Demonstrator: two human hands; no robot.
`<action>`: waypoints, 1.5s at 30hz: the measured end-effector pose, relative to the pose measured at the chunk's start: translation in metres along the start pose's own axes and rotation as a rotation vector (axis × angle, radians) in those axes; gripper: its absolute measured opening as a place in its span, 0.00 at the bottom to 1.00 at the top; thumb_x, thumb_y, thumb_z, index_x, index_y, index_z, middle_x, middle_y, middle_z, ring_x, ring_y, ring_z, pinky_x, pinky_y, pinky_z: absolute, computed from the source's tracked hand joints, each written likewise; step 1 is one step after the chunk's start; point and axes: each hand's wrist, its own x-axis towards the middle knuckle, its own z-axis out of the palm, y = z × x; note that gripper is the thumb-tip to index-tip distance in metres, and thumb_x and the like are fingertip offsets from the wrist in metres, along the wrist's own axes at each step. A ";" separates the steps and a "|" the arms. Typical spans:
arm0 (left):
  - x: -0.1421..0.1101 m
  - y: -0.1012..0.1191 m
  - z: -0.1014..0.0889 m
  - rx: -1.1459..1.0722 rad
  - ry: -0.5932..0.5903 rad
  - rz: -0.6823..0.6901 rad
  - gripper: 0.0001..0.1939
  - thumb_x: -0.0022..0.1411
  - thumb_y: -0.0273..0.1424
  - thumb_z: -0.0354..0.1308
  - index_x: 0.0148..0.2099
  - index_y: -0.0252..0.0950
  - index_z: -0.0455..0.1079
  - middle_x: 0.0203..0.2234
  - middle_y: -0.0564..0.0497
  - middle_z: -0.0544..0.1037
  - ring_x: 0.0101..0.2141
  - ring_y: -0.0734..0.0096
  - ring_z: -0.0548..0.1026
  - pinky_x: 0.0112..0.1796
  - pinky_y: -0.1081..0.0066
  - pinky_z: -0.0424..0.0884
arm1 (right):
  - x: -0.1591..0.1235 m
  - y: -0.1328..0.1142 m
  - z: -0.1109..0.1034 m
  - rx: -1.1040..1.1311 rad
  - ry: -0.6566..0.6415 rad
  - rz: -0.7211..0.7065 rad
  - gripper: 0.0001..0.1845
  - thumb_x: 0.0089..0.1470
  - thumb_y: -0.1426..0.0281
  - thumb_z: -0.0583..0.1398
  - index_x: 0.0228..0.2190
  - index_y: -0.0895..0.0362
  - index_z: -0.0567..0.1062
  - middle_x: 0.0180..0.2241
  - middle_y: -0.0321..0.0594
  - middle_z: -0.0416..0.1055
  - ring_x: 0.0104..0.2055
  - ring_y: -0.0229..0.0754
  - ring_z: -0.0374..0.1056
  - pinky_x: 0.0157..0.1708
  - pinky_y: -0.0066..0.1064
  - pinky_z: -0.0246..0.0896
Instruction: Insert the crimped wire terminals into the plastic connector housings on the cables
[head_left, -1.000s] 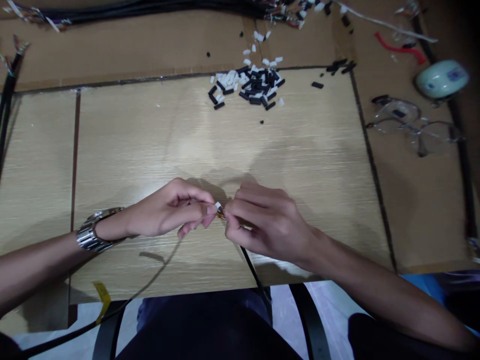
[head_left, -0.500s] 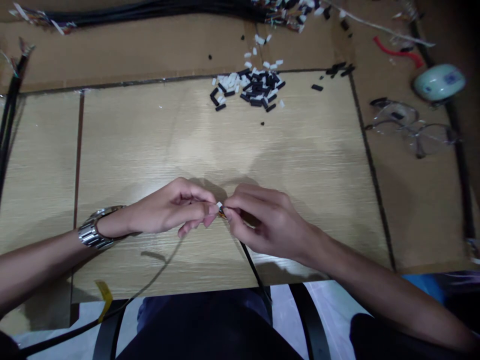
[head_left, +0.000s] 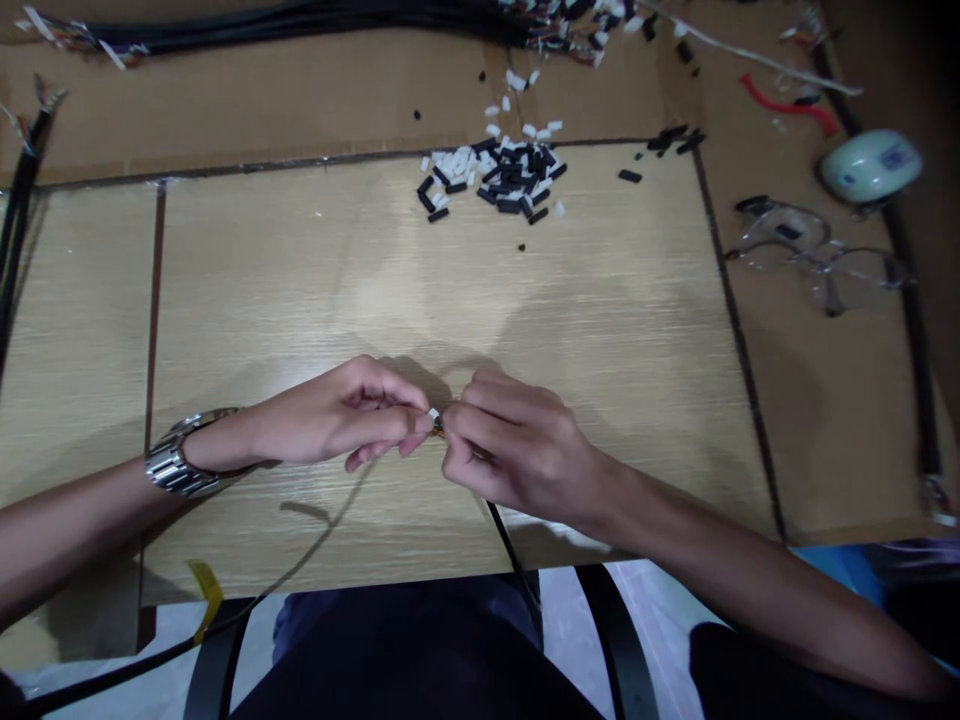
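Note:
My left hand (head_left: 375,415) pinches a small white piece (head_left: 433,413), perhaps a connector or a short sleeve, between thumb and forefinger. Thin coloured wires (head_left: 439,429) show beside it, leading towards my right hand (head_left: 517,440). The fingers of that hand are curled together close to the wires, and what lies between their tips is hidden. A black cable (head_left: 504,535) runs from below my right hand over the table's front edge. Another thin cable (head_left: 300,560) comes up from the lower left towards my left hand, with a yellow tag (head_left: 206,600) on it.
Black and white short sleeves (head_left: 510,180) lie piled at the back of the wooden table (head_left: 315,270). Bundled black cables (head_left: 315,25) stretch along the cardboard behind. To the right are glasses (head_left: 825,260), a pale green rounded object (head_left: 870,165) and a red strip (head_left: 787,108).
My right hand's fingers have curled in more tightly and its thumb has tucked under. The left hand keeps its pinch on the white piece. The whole view has shifted slightly.

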 end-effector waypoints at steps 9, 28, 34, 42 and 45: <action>0.002 0.001 -0.002 -0.056 -0.056 -0.036 0.15 0.68 0.29 0.54 0.28 0.34 0.70 0.14 0.58 0.64 0.16 0.80 0.62 0.18 0.83 0.63 | 0.002 -0.003 -0.007 -0.034 -0.093 -0.027 0.15 0.58 0.83 0.55 0.24 0.54 0.63 0.23 0.31 0.57 0.26 0.37 0.54 0.24 0.30 0.53; 0.003 0.002 -0.001 -0.084 -0.039 0.004 0.11 0.65 0.26 0.55 0.28 0.34 0.71 0.16 0.57 0.67 0.16 0.80 0.66 0.19 0.82 0.65 | 0.003 -0.003 -0.007 0.134 -0.095 0.118 0.13 0.60 0.82 0.55 0.26 0.56 0.68 0.24 0.31 0.58 0.27 0.35 0.54 0.27 0.30 0.53; 0.004 -0.006 -0.011 -0.205 0.127 0.085 0.14 0.64 0.31 0.59 0.25 0.33 0.72 0.14 0.56 0.69 0.15 0.80 0.66 0.18 0.81 0.63 | 0.009 -0.004 -0.014 0.597 -0.274 0.551 0.09 0.60 0.70 0.64 0.28 0.59 0.74 0.22 0.27 0.60 0.23 0.30 0.55 0.24 0.25 0.49; 0.007 -0.003 -0.040 -0.353 0.318 0.226 0.15 0.55 0.29 0.59 0.19 0.35 0.63 0.12 0.59 0.59 0.13 0.81 0.58 0.15 0.79 0.60 | 0.009 -0.001 -0.002 1.007 -0.356 0.804 0.15 0.59 0.59 0.65 0.30 0.59 0.76 0.19 0.27 0.65 0.17 0.29 0.57 0.17 0.22 0.51; 0.001 0.006 -0.066 -0.406 0.437 0.331 0.15 0.54 0.29 0.57 0.19 0.37 0.57 0.14 0.60 0.54 0.14 0.82 0.52 0.15 0.81 0.58 | 0.002 -0.005 0.001 1.047 -0.354 0.824 0.18 0.59 0.56 0.64 0.29 0.59 0.76 0.23 0.33 0.72 0.17 0.29 0.61 0.16 0.22 0.56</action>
